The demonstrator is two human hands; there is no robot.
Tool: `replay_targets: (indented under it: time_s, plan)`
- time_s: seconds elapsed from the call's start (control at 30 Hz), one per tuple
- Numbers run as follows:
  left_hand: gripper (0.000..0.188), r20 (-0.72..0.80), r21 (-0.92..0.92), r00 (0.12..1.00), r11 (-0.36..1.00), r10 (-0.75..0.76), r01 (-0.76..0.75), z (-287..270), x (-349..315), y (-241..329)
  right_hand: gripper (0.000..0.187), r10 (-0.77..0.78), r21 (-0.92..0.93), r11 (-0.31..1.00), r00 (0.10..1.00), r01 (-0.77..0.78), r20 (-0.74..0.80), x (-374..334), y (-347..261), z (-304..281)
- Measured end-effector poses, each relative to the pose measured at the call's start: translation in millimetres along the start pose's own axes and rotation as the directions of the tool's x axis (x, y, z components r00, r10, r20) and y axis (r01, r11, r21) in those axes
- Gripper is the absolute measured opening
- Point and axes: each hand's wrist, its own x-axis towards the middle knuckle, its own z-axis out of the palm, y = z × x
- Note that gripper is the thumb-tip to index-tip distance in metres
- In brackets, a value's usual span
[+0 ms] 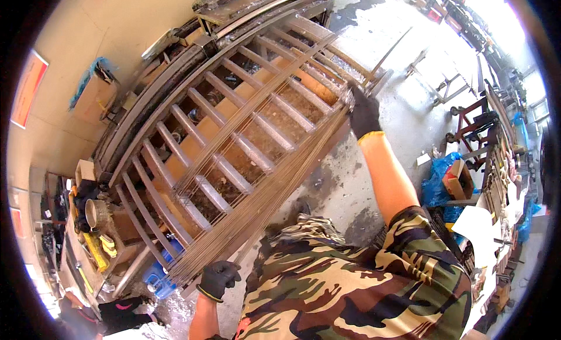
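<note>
A long bundle of thin brownish metal rods [266, 191] lies along the near side of a slatted metal rack [225, 166]. My right hand [366, 112], in a black glove, is closed at the far right end of this bundle, its fingers around the rod ends. Beside the near left end of the rods is my left hand [219, 280], also black-gloved, with the fingers curled in. Whatever may be inside that fist is hidden. A second, thinner group of rods [248, 110] rests across the middle of the rack's slats.
Behind the rack runs a long dark metal rail [155, 94] by the wall. A blue plastic container [159, 280] stands under the rack's left end. At right are a blue bag [439, 179], a cardboard box [459, 179] and a wheeled stand [470, 121].
</note>
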Motion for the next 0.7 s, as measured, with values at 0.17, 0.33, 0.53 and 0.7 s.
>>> replay_targets:
  time_s: [0.17,0.33,0.53,0.7]
  plan:
    - [0.02,-0.044,0.01,0.989,0.989,0.145,-0.144,22,43,26,0.036,-0.302,-0.353,0.897,0.952,0.266,-0.049,-103,102,99]
    - [0.018,-0.104,0.122,0.959,0.961,0.262,-0.249,3,22,-6,0.024,-0.086,0.097,0.991,0.993,0.094,-0.076,-12,5,23]
    - [0.016,-0.129,0.216,0.943,0.936,0.308,-0.276,32,52,30,0.027,-0.137,0.126,0.984,0.989,0.128,0.061,-82,115,101]
    - [0.019,-0.068,0.062,0.978,0.979,0.2,-0.196,9,40,32,0.033,-0.214,-0.335,0.887,0.925,0.319,0.314,-57,50,76]
